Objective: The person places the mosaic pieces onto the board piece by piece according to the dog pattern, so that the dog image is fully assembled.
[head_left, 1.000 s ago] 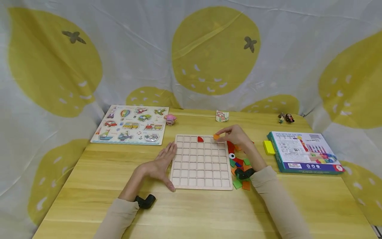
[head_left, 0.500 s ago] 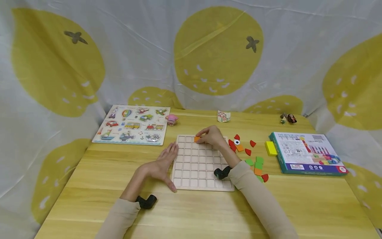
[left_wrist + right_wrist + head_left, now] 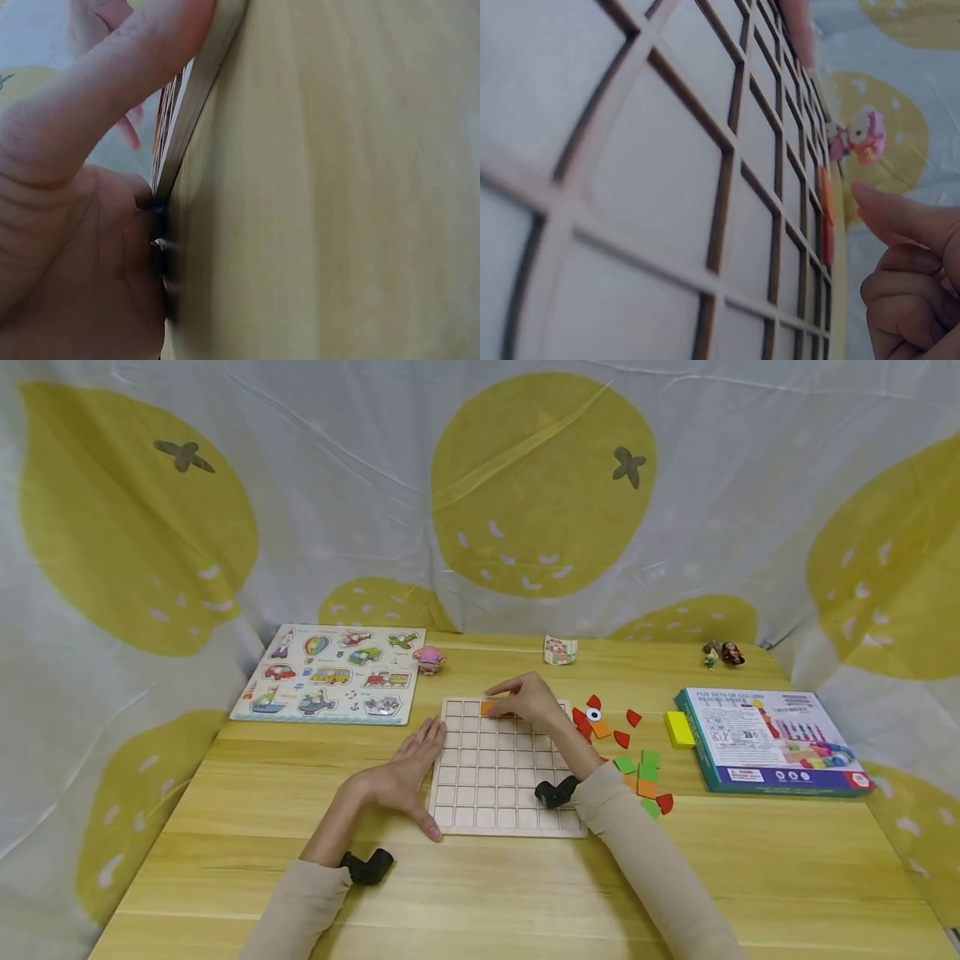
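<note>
A wooden grid board [image 3: 486, 775] lies in the middle of the table. My left hand [image 3: 401, 777] rests along its left edge, fingers spread and thumb by the near left corner. In the left wrist view the thumb [image 3: 112, 90] lies against the board's side. My right hand [image 3: 528, 702] hovers over the far row, index finger and thumb parted with nothing between them. Just below them an orange square tile [image 3: 487, 708] sits in a far-row cell. Beside it, in the right wrist view, is a red quarter-round piece [image 3: 828, 240], hidden by the hand in the head view.
Right of the board lie loose red pieces [image 3: 622, 740], green tiles [image 3: 650, 760], an orange tile [image 3: 647, 787] and a white eye piece [image 3: 593, 715]. A yellow block [image 3: 679, 730] stands by a boxed set [image 3: 772, 743]. A vehicle puzzle [image 3: 326, 675] and pink figurine [image 3: 429, 660] are back left.
My right hand has moved left across the far row with the orange tile and let it go in a cell beside the red piece. My left hand has stayed at the board's edge.
</note>
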### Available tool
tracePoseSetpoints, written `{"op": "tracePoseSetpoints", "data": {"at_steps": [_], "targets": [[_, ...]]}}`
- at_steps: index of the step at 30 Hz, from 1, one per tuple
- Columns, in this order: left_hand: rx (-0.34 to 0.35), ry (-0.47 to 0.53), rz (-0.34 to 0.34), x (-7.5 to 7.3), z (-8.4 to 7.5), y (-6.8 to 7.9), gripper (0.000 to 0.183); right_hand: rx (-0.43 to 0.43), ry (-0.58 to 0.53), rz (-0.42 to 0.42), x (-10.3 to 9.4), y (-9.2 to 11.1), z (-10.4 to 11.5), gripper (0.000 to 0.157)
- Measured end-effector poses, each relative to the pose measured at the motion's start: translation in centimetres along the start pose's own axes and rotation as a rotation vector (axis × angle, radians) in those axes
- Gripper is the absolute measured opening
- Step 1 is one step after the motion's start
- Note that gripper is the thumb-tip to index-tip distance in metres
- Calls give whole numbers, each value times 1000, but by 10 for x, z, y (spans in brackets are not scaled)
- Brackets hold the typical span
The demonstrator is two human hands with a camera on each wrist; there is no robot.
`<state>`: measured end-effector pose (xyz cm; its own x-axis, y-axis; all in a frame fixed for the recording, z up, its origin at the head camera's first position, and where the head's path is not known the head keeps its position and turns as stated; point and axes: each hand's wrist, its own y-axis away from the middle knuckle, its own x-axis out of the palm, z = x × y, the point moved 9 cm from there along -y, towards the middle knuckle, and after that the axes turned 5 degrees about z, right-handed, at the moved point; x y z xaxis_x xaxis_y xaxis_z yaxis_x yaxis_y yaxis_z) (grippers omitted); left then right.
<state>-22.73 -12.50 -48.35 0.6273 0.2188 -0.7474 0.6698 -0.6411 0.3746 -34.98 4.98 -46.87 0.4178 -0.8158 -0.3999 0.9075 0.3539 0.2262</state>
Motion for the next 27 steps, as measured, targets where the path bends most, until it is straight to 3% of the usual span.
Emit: {"op": "tracePoseSetpoints", "data": {"at_steps": [4,10,14,18,21,27], "targets": [[-9,-7,-3,0,1,2,155,-26,27,-10,-33,18,-4,33],[-23,-7,-19,-1,5,6,156,45,94,-84,-101,50,-35,33],[-24,-10,-24,-2,8,8,156,101,148,-111,-130,63,-59,35],[-17,-13,-27,-1,9,8,155,132,175,-116,-140,64,-75,35],[-20,-14,-27,0,10,8,155,159,157,-116,-136,59,-81,35],[-9,-32,-30,-1,9,7,155,185,147,-207,-127,48,-80,32]]}}
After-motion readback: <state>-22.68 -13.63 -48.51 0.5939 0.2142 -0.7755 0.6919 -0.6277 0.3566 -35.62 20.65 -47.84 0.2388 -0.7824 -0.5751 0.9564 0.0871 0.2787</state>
